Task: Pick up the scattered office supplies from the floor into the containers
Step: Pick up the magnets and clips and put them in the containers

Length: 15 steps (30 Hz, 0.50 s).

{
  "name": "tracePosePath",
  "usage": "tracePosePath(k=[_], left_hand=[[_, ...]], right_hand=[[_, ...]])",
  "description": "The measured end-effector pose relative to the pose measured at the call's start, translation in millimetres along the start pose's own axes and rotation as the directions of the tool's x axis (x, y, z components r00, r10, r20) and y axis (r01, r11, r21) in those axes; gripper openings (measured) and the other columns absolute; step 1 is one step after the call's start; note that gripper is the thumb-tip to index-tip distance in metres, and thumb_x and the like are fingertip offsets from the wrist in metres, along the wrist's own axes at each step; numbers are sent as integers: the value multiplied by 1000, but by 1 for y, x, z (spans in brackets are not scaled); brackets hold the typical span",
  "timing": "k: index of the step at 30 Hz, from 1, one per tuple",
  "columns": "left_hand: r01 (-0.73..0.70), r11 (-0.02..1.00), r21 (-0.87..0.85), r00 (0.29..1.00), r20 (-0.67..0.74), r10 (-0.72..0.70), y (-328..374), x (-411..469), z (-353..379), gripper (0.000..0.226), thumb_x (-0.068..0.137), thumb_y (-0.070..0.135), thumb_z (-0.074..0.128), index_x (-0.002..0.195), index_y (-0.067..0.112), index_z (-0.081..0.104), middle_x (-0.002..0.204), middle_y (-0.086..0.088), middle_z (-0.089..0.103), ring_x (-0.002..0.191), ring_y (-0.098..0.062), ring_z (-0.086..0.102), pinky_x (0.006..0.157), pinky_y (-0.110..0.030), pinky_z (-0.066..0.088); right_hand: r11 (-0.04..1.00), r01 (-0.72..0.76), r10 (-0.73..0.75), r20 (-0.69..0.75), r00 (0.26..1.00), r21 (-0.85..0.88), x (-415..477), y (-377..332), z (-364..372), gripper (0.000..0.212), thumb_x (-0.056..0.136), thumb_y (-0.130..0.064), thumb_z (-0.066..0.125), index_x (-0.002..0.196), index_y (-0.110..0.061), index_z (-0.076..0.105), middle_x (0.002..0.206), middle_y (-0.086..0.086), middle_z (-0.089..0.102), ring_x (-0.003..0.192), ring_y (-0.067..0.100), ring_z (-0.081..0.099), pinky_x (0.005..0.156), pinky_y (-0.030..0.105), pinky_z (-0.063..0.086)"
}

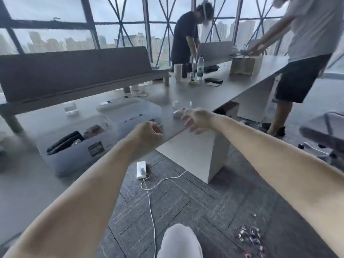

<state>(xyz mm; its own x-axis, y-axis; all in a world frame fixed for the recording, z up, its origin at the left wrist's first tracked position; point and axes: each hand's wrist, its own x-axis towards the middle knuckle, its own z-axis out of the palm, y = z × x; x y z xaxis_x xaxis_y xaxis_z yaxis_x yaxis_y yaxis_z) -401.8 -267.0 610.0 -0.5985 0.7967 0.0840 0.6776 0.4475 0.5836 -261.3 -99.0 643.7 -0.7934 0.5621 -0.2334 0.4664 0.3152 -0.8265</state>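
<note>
Silvery and dark small clips [249, 235] lie scattered on grey carpet [186, 202].

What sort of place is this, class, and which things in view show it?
Probably a high-rise office: a long grey desk, a wheeled chair, and tall windows overlooking city towers.

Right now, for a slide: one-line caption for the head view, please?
Left hand and right hand reach over the desk by clear bins; small clips lie scattered on the carpet.
</note>
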Motion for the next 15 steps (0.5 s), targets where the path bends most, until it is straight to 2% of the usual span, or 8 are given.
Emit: tracePosePath(k=[1,5,9,11,13,15], left_hand=[[-35,999,-12,999,39,36,15,-4,19,3,85,26,68,83,24,70,82,4,71,77,-16,68,67,-22,50],[-153,988,-30,952,265,155,75,-19,111,13,89,24,69,98,15,71,85,-3,71,75,-18,65,64,-21,49],[-280,959,-35,862,431,267,126,-52,204,1,86,24,70,85,23,69,85,-2,71,76,-18,64,75,-32,57],[-340,940,-2,814,499,296,145,-70,242,7,87,28,66,80,31,67,85,5,70,77,-13,64,67,-26,52],[-358,934,10,785,545,295,156,-85,277,10,86,30,64,78,35,66,83,8,69,75,-10,64,61,-22,47],[-366,930,27,758,588,282,160,-96,311,8,85,30,65,79,34,67,83,8,70,71,-7,65,59,-21,47]], right_hand=[[999,-28,28,-12,1000,-20,-20,21,-8,58,102,-56,33,125,-10,57,114,9,58,93,24,58,83,36,47],[987,-121,105,-140,985,-107,-102,115,-29,56,102,-54,38,115,-7,64,102,9,63,80,21,60,66,31,48],[966,-230,191,-276,942,-120,-179,211,-37,48,98,-55,47,102,-11,68,101,7,70,77,18,68,65,31,53],[941,-304,244,-327,913,-147,-213,253,-38,46,97,-53,50,98,-10,69,94,6,72,80,18,70,71,34,54],[914,-364,284,-358,889,-180,-240,292,-37,40,97,-52,51,93,-16,68,85,2,71,80,16,68,71,32,50],[882,-423,329,-373,868,-207,-258,331,-31,39,98,-51,49,91,-17,66,84,2,68,79,16,64,69,32,46]])
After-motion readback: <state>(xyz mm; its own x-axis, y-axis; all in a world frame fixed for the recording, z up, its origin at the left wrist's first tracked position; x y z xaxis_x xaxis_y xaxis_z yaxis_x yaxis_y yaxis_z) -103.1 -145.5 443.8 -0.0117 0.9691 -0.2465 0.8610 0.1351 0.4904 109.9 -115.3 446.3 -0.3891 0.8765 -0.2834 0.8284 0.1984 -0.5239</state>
